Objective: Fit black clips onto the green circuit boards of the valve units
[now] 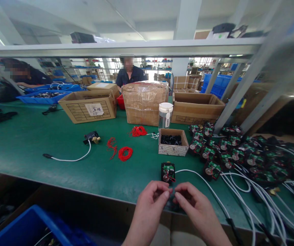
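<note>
At the table's (85, 179) front edge, left hand (154, 198) and right hand (193, 199) pinch nearly closed, any held item indiscernible, before one uncovered circuit-board housing (167, 172); similarly uncovered units (237, 154) crowd the right side.

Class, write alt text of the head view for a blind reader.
The left hand and right hand nearly meet at a green workbench, before a circuit-board unit. Similar units crowd the right; red wire-like bundles lie left.
</note>
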The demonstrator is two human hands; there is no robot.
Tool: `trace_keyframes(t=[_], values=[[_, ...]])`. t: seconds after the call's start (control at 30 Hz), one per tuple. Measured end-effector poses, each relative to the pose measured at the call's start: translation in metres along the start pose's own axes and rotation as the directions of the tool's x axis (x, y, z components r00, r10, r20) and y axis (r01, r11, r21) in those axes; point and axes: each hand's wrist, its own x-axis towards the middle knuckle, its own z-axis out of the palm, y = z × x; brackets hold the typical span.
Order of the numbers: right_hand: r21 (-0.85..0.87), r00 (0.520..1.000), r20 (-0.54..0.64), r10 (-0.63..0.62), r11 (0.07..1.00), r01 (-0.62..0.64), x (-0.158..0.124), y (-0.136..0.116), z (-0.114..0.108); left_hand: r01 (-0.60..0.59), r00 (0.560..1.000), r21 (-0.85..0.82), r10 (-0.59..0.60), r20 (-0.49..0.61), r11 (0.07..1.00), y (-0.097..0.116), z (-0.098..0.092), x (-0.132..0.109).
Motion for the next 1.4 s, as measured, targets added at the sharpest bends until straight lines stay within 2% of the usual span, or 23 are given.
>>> trace_keyframes(t=[0.17, 0.3, 0.37, 0.47, 0.57, 0.67, 0.77, 0.87, 1.13, 1.27, 1.4], values=[[-0.06, 0.997, 0.018, -0.078, 0.995, 0.078, 0.001, -0.001, 0.004, -0.051, 0.999, 0.07, 0.051, -0.009, 0.996, -0.004, -0.002, -0.001], [-0.107, 0.997, 0.025, -0.074, 0.991, 0.077, 0.004, 0.004, 0.001, -0.068, 0.998, 0.109, 0.069, -0.004, 0.992, -0.005, -0.003, -0.002], [-0.174, 0.996, -0.023, -0.081, 0.982, 0.076, 0.006, 0.011, 0.0, -0.079, 0.997, 0.152, 0.082, -0.013, 0.985, -0.006, -0.006, 0.0], [-0.39, 0.98, -0.14, -0.143, 0.917, 0.078, 0.012, 0.023, 0.003, -0.117, 0.992, 0.249, 0.127, -0.025, 0.961, -0.01, -0.012, 0.007], [-0.574, 0.966, -0.157, -0.208, 0.815, 0.082, 0.018, 0.032, 0.01, -0.209, 0.978, 0.334, 0.197, 0.067, 0.919, -0.014, -0.022, 0.018], [-0.658, 0.959, -0.112, -0.262, 0.742, 0.126, 0.021, 0.032, 0.015, -0.371, 0.924, 0.367, 0.298, 0.241, 0.853, -0.016, -0.031, 0.034], [-0.692, 0.945, -0.059, -0.321, 0.696, 0.193, 0.022, 0.028, 0.016, -0.485, 0.863, 0.373, 0.365, 0.349, 0.791, -0.014, -0.035, 0.048], [-0.709, 0.932, -0.045, -0.359, 0.669, 0.224, 0.022, 0.023, 0.017, -0.515, 0.841, 0.358, 0.377, 0.388, 0.779, -0.01, -0.034, 0.054], [-0.758, 0.919, -0.024, -0.393, 0.607, 0.239, 0.022, 0.015, 0.02, -0.505, 0.834, 0.355, 0.338, 0.435, 0.787, -0.006, -0.028, 0.049], [-0.739, 0.929, -0.008, -0.37, 0.628, 0.244, 0.026, 0.01, 0.019, -0.501, 0.834, 0.312, 0.352, 0.426, 0.807, -0.005, -0.027, 0.048], [-0.731, 0.941, -0.009, -0.339, 0.644, 0.226, 0.032, 0.006, 0.017, -0.536, 0.82, 0.35, 0.374, 0.434, 0.768, -0.004, -0.027, 0.05]])
